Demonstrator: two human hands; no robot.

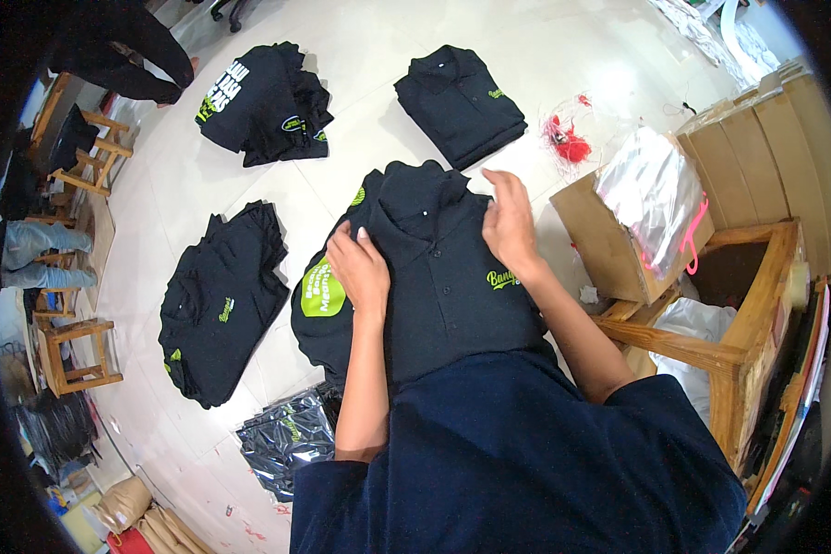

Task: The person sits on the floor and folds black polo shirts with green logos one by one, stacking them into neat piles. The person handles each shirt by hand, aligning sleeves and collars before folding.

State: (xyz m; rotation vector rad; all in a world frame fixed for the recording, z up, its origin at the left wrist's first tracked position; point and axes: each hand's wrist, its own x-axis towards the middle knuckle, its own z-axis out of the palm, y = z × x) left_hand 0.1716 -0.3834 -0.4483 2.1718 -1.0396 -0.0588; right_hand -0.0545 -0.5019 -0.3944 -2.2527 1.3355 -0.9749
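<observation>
A black polo shirt (422, 311) with a buttoned placket and green print lies before me on the floor, collar pointing away. My left hand (359, 270) rests at its left shoulder beside the collar, fingers slightly apart. Over the right shoulder is my right hand (509, 221), fingers raised and curved, holding nothing; whether it touches the cloth is unclear. Just beyond lies a folded black polo shirt stack (460, 104). More black shirts lie in a pile (221, 305) to the left and in another pile (266, 104) at the upper left. Shirts in clear plastic (284, 436) lie near my left forearm.
At the right stand a cardboard box (595, 242) with clear plastic bags (654, 201) and a wooden frame (678, 346). Red string scraps (568, 144) lie on the tiles. Wooden stools (83, 356) line the left side; a person's dark-trousered legs (128, 55) show at upper left.
</observation>
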